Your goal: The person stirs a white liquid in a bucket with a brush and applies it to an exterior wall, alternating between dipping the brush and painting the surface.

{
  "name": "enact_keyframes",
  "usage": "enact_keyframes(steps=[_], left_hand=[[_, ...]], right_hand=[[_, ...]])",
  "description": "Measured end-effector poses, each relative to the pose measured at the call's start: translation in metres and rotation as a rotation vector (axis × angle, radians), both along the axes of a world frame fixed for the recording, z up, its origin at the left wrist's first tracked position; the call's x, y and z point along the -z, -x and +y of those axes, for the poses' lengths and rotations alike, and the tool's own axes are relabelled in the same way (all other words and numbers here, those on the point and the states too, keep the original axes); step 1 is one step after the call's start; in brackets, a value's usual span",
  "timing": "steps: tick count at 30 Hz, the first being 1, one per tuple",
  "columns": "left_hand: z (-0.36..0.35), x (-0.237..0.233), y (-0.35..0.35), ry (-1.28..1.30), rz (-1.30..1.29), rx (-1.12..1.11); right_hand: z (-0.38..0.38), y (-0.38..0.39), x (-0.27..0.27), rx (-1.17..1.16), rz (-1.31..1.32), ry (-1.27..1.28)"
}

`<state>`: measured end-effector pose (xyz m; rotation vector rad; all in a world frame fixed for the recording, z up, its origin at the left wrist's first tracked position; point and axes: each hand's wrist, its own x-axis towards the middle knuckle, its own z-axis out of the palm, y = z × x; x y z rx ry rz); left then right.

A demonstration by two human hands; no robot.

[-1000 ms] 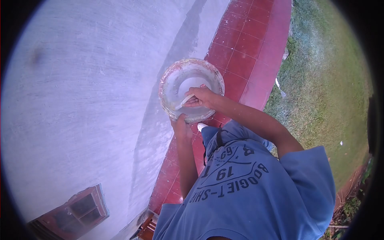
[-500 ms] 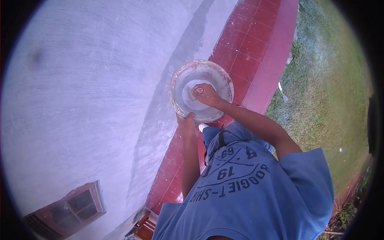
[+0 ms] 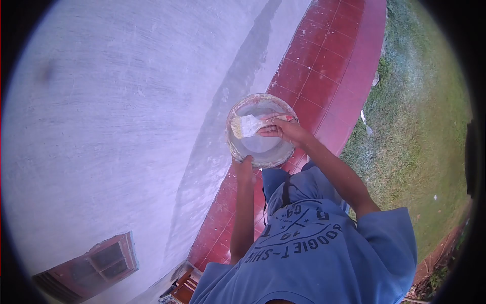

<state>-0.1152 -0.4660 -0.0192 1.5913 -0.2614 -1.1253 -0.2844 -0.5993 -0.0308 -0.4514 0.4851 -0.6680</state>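
Taking the bucket's middle as the centre of the dial, the person's left hand gripped the round paint bucket at 7 o'clock, its thumb over the rim; its other fingers were hidden behind the wall of the bucket. The right hand was closed round the handle of a flat paintbrush, reaching in from 3 o'clock; the brush lay crosswise over the bucket's mouth, its pale bristles pointing to 9 o'clock; whether they touched the rim could not be told. The reddish end of the handle showed beyond the hand, toward 2 o'clock; the bucket's rim was crusted with dried smears, and pale paint showed in the bottom.

The person, in a blue printed T-shirt, stood at 5 o'clock; a red tiled walkway ran beneath from 1 o'clock to 7 o'clock, flecked with white spots and edged by a pink border; grass spread at 3 o'clock. A whitish wall filled the side from 8 to 11 o'clock, crossed by a darker grey band; a wood-framed window sat toward 8 o'clock.
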Motion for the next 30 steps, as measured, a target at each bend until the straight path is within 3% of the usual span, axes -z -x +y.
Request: enact_keyframes(steps=[4,6,9,13,15,18,23,27,30], left_hand=[[0.005,0.040,-0.024,-0.233,0.013,-0.050],[0.027,0.114,-0.056,-0.142,0.142,0.050],[0.059,0.216,-0.090,-0.355,0.184,0.026],[0.086,0.349,-0.128,-0.537,0.164,-0.015],[0.116,0.451,-0.166,-0.465,0.135,0.068],[0.137,0.552,-0.204,-0.561,0.110,0.019],[0.195,0.707,-0.283,-0.671,0.094,0.022],[0.234,0.765,-0.314,-0.708,0.034,-0.022],[0.237,0.772,-0.335,-0.757,0.107,-0.097]], right_hand=[[-0.007,0.011,0.048,0.161,-0.004,-0.124],[-0.005,0.018,0.099,0.214,0.031,-0.196],[-0.005,0.027,0.188,0.298,0.183,-0.277],[-0.005,0.009,0.361,0.364,0.519,-0.343],[-0.013,-0.024,0.464,0.379,0.569,-0.338],[0.002,-0.094,0.620,0.399,0.586,-0.290],[-0.004,-0.310,0.801,0.473,0.410,-0.169],[-0.007,-0.459,0.818,0.637,0.221,-0.179],[0.009,-0.473,0.784,0.679,0.309,-0.058]])
